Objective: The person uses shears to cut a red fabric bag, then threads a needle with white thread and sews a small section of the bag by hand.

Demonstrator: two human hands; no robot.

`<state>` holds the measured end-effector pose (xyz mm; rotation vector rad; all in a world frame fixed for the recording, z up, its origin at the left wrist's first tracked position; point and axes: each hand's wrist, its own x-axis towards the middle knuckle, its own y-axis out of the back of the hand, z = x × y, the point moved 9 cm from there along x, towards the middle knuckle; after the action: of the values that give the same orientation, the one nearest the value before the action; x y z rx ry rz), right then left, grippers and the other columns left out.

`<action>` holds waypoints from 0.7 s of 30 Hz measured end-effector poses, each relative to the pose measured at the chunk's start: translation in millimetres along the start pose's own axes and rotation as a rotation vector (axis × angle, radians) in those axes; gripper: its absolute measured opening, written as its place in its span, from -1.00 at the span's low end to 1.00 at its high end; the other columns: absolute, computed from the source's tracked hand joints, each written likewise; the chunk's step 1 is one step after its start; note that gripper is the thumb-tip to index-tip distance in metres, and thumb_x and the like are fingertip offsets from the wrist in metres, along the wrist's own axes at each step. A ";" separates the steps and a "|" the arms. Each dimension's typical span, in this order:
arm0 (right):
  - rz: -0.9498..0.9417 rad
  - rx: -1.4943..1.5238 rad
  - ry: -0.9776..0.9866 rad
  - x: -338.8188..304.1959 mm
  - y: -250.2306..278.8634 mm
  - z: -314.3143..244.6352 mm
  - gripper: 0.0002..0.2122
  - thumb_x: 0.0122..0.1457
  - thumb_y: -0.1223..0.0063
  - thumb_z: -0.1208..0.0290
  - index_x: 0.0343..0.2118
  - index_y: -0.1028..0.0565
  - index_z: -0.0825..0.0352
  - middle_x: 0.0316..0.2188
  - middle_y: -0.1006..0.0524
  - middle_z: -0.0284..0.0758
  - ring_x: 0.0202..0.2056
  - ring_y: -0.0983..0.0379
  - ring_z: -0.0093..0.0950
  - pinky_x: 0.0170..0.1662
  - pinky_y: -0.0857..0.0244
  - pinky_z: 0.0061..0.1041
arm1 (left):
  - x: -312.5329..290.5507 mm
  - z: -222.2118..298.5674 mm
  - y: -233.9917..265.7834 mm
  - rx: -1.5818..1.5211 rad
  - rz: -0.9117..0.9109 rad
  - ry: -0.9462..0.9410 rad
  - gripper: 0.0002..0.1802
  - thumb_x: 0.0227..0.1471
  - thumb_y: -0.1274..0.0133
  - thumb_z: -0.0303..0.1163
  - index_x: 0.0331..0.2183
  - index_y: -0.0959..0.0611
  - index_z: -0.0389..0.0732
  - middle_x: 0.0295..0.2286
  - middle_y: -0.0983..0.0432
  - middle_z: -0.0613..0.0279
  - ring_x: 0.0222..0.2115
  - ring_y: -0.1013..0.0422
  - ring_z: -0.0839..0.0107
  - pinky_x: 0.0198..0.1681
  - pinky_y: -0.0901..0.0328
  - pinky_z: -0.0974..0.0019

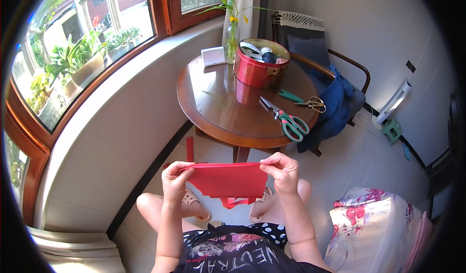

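Note:
Stretched between my two hands above my lap is a piece of red cloth (227, 180), its top edge pulled nearly straight. My left hand (175, 179) pinches the left top corner between thumb and fingers. The right top corner sits in the pinch of my right hand (282, 173). Below the cloth's uneven lower edge hangs a loop of red strip (236, 203). Another red strip (190, 149) shows beyond my left hand; whether it joins the cloth, I cannot tell. Large scissors (286, 121) with green and red handles lie partly spread on the table, beyond my right hand.
On the round brown table (208, 110) stand a red tin (259, 75) of sewing things, a glass vase (232, 44) and a white block (213, 56). Gold-handled scissors (314, 104) lie by a green sheath (290, 95). A chair with blue cloth (335, 103) and folded floral bedding (364, 224) are at right.

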<state>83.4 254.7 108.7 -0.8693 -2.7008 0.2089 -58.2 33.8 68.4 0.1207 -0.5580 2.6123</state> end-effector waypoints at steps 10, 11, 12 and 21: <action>-0.300 -0.386 0.186 -3.1 -59.0 -5.9 -0.92 -0.28 -0.11 0.66 -0.63 -0.48 0.38 -0.64 -0.45 -0.30 -0.57 -0.37 -0.55 -0.49 -0.21 -0.66 | -23.4 36.6 -88.7 1.110 -0.293 -0.584 -0.77 -0.40 -0.13 -0.43 -0.50 -0.52 -0.14 -0.51 -0.43 0.25 -0.42 -0.34 0.32 -0.19 -0.12 0.17; -0.305 -0.387 0.185 -2.8 -60.1 -5.7 -0.92 -0.27 -0.10 0.65 -0.63 -0.48 0.38 -0.64 -0.45 -0.30 -0.57 -0.37 -0.55 -0.49 -0.21 -0.66 | -21.2 29.4 -86.6 1.037 -0.274 -0.554 -0.82 -0.37 -0.12 -0.43 -0.53 -0.53 -0.14 -0.57 -0.42 0.27 -0.48 -0.35 0.33 -0.25 -0.16 0.24; -0.314 -0.385 0.185 -1.8 -61.2 -4.9 -0.92 -0.26 -0.10 0.65 -0.62 -0.48 0.38 -0.64 -0.45 -0.30 -0.57 -0.37 -0.54 -0.49 -0.22 -0.66 | -19.9 23.4 -82.5 0.967 -0.253 -0.523 -0.87 -0.34 -0.10 -0.43 -0.56 -0.53 -0.14 -0.64 -0.42 0.29 -0.54 -0.35 0.34 -0.32 -0.20 0.31; -0.393 -0.890 0.508 96.3 -47.2 -36.1 -0.87 -0.23 -0.09 0.51 -0.53 -0.45 0.34 -0.55 -0.43 -0.30 -0.39 -0.35 -0.40 -0.32 -0.22 -0.51 | -20.5 6.8 -61.3 1.040 -0.192 -0.598 -0.93 -0.35 -0.08 -0.45 -0.62 -0.53 -0.12 -0.70 -0.40 0.38 -0.65 -0.32 0.44 -0.56 -0.13 0.41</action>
<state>-5.3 275.1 175.9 -0.4447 -2.3352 -1.1938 -12.0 72.0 93.4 1.2165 0.6620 2.3688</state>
